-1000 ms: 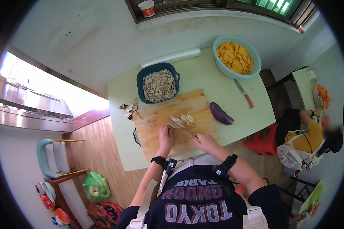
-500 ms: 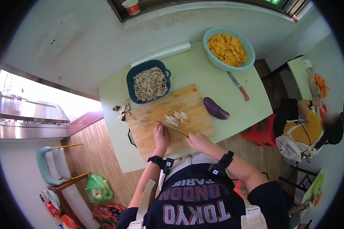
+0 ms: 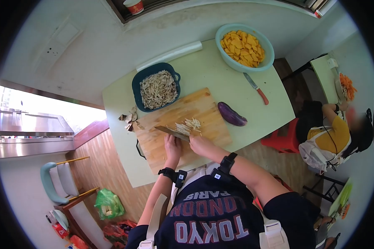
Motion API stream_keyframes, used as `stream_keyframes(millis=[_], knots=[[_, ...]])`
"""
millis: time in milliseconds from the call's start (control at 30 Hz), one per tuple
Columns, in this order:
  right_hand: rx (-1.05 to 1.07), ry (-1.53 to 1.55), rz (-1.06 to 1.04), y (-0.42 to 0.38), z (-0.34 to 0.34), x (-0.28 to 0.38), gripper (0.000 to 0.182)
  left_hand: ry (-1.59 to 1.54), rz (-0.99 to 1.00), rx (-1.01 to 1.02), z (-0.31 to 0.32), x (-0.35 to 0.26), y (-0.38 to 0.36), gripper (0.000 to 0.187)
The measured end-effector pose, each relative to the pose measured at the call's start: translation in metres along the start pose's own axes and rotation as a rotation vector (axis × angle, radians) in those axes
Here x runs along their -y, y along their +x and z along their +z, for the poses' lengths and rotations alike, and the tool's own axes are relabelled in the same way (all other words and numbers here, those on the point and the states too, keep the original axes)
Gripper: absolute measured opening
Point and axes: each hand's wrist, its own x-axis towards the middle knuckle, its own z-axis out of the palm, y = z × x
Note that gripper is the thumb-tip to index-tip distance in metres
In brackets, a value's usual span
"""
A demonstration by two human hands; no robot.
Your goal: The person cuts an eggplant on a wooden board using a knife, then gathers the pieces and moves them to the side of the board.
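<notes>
My right hand (image 3: 201, 145) is closed round the handle of a kitchen knife (image 3: 173, 133), whose broad blade points left across the wooden cutting board (image 3: 201, 101). Close against the near side of the blade, my left hand (image 3: 173, 148) presses down with its fingers bent together; whatever lies under them is hidden. Pale cut strips (image 3: 188, 125) lie loose on the board just beyond the knife. Similar strips fill a dark blue-green basket (image 3: 136, 88) behind the board. A purple eggplant (image 3: 232, 114) rests at the board's right edge.
Farther back on the table (image 3: 274, 89) stand a light-blue basin (image 3: 271, 62) of orange slices and a red-handled knife (image 3: 257, 89). Dark scraps (image 3: 129, 119) lie left of the board. A plastic roll (image 3: 169, 56) runs along the wall. Another person (image 3: 334, 135) sits at the right.
My right hand and the knife have moved left, so the blade now reaches past my left fingertips. My left hand stays at about the same place on the board. The whole view has shifted slightly.
</notes>
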Motion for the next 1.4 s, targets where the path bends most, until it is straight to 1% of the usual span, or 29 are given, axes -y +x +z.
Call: stream_keyframes(millis=[33, 100, 233, 267, 333, 367, 400, 433, 467, 500, 533, 567, 633, 667, 733, 767, 833, 867, 933, 967, 1033, 1067, 1133, 1167, 1233, 1300, 1333, 1367, 1400], knots=[[-0.003, 0.001, -0.001, 0.003, 0.000, -0.005, 0.017, 0.008, -0.007, 0.010, 0.000, 0.001, 0.000, 0.008], [0.046, 0.064, 0.036, 0.002, -0.001, -0.014, 0.024, 0.011, -0.016, 0.025, -0.001, 0.002, -0.005, 0.007], [0.019, 0.056, -0.030, -0.018, -0.013, -0.025, 0.027, -0.006, -0.017, 0.060, -0.004, 0.003, 0.001, 0.006], [0.043, 0.083, 0.013, -0.028, -0.021, -0.024, 0.028, -0.005, -0.015, 0.065, -0.006, 0.003, -0.001, 0.006], [0.052, 0.105, 0.055, -0.040, -0.030, -0.029, 0.029, -0.118, -0.230, 0.134, -0.009, 0.002, 0.005, 0.006], [-0.041, 0.166, 0.073, -0.049, -0.030, -0.032, 0.028, -0.120, -0.223, 0.135, -0.010, 0.000, 0.010, 0.006], [-0.132, 0.228, 0.090, -0.058, -0.030, -0.035, 0.028, 0.001, -0.092, 0.070, -0.013, -0.006, 0.016, 0.007], [-0.136, 0.229, 0.091, -0.066, -0.031, -0.038, 0.028, 0.122, 0.039, 0.005, -0.014, -0.009, 0.022, 0.008], [-0.206, 0.248, 0.137, -0.073, -0.032, -0.041, 0.028, 0.121, 0.044, 0.006, -0.009, -0.012, 0.029, 0.008], [-0.277, 0.267, 0.186, -0.078, -0.035, -0.043, 0.029, 0.122, 0.124, 0.045, -0.001, -0.017, 0.038, 0.009], [-0.283, 0.267, 0.191, -0.082, -0.039, -0.045, 0.029, 0.122, 0.205, 0.087, 0.008, -0.022, 0.047, 0.011], [-0.276, 0.268, 0.246, -0.086, -0.042, -0.047, 0.029, 0.118, 0.209, 0.092, 0.018, -0.028, 0.056, 0.011], [-0.273, 0.268, 0.305, -0.093, -0.045, -0.051, 0.029, 0.183, 0.383, 0.299, 0.037, -0.038, 0.070, 0.013], [-0.277, 0.260, 0.314, -0.095, -0.044, -0.053, 0.029, 0.180, 0.386, 0.300, 0.044, -0.036, 0.074, 0.013], [-0.281, 0.251, 0.324, -0.100, -0.044, -0.055, 0.029, 0.349, 0.526, 0.445, 0.054, -0.033, 0.080, 0.014], [-0.283, 0.260, 0.333, -0.104, -0.043, -0.055, 0.029, 0.347, 0.526, 0.446, 0.057, -0.030, 0.080, 0.014], [-0.282, 0.271, 0.345, -0.109, -0.041, -0.055, 0.030, 0.502, 0.503, 0.630, 0.051, -0.035, 0.083, 0.012], [-0.289, 0.272, 0.346, -0.110, -0.040, -0.055, 0.030, 0.503, 0.503, 0.632, 0.047, -0.038, 0.086, 0.012], [-0.292, 0.276, 0.347, -0.113, -0.040, -0.053, 0.030, 0.408, 0.436, 0.716, 0.038, -0.040, 0.091, 0.011], [-0.270, 0.263, 0.359, -0.113, -0.041, -0.053, 0.030, 0.410, 0.432, 0.717, 0.035, -0.037, 0.093, 0.011], [-0.234, 0.250, 0.362, -0.113, -0.045, -0.050, 0.030, 0.169, 0.199, 0.747, 0.027, -0.031, 0.095, 0.013], [-0.211, 0.251, 0.360, -0.112, -0.048, -0.048, 0.030, 0.174, 0.186, 0.741, 0.022, -0.027, 0.096, 0.013], [-0.178, 0.255, 0.349, -0.109, -0.051, -0.046, 0.029, 0.019, 0.050, 0.674, 0.010, -0.025, 0.097, 0.015], [-0.156, 0.237, 0.303, -0.108, -0.052, -0.046, 0.029, 0.023, 0.041, 0.667, 0.008, -0.018, 0.096, 0.015], [-0.127, 0.216, 0.246, -0.104, -0.054, -0.047, 0.029, -0.139, -0.102, 0.592, 0.005, 0.000, 0.094, 0.017], [0.077, 0.180, 0.163, -0.098, -0.056, -0.047, 0.028, -0.213, -0.160, 0.539, -0.002, 0.009, 0.091, 0.017], [0.078, 0.177, 0.154, -0.095, -0.055, -0.046, 0.028, -0.288, -0.211, 0.499, -0.006, 0.009, 0.090, 0.018], [0.132, 0.156, 0.109, -0.092, -0.052, -0.044, 0.028, -0.286, -0.209, 0.492, -0.010, 0.010, 0.089, 0.018], [0.184, 0.134, 0.066, -0.090, -0.049, -0.042, 0.028, -0.390, -0.401, 0.441, -0.018, 0.002, 0.090, 0.015]])
